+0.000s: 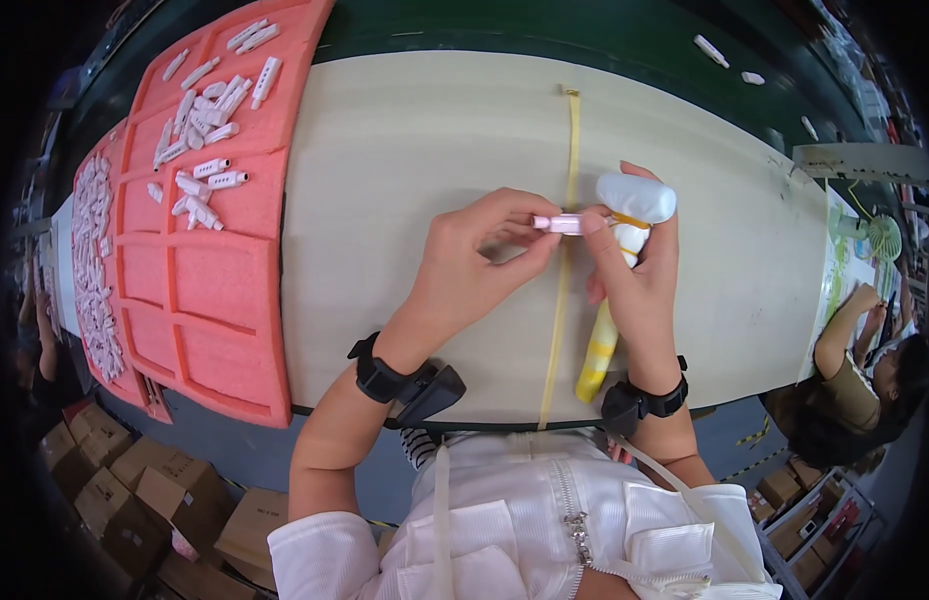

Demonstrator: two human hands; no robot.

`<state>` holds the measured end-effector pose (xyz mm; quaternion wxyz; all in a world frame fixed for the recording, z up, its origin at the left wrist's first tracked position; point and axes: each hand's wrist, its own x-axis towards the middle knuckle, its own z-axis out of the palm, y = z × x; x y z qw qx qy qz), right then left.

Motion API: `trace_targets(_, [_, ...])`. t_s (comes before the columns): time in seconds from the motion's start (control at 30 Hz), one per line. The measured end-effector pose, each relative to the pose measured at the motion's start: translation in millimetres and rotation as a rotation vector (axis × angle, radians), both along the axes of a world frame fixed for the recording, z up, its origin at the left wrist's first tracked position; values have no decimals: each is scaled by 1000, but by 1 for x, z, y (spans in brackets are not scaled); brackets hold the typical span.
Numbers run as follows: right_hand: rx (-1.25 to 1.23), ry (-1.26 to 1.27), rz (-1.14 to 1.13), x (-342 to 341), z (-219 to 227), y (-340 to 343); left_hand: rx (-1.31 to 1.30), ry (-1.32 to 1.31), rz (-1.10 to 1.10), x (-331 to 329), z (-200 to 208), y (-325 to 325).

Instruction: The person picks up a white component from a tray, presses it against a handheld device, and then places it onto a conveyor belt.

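My left hand [484, 250] pinches one end of a small pale pink-white plastic tube piece [561, 224] between thumb and fingers. At the piece's other end are the thumb and fingertips of my right hand [644, 275]. That hand also holds a hammer-like tool: a head [636, 197] wrapped in pale blue-white material, an orange-yellow band below it, and a yellow handle [596, 355] slanting down toward the table's near edge. Part of the tool is hidden behind my right fingers. Both wrists wear black straps with dark devices.
Pink foam trays [216, 330] at left hold many small white plastic pieces [199, 122], densely packed at the far left. A yellow tape strip [557, 330] crosses the pale table mat [404, 130]. Cardboard boxes [169, 490] stand lower left. A co-worker's arm [834, 335] and a green fan [884, 238] are at right.
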<state>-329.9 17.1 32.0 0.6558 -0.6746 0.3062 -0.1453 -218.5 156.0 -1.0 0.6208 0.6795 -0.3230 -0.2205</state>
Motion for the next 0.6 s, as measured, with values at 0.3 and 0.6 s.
trace_targets(0.3, [-98, -82, 37, -3, -5, 5, -158, 465, -42, -9, -5, -1])
trace_targets(0.6, [-129, -104, 55, -3, -21, -2, 70, -260, -107, -1, -3, 7])
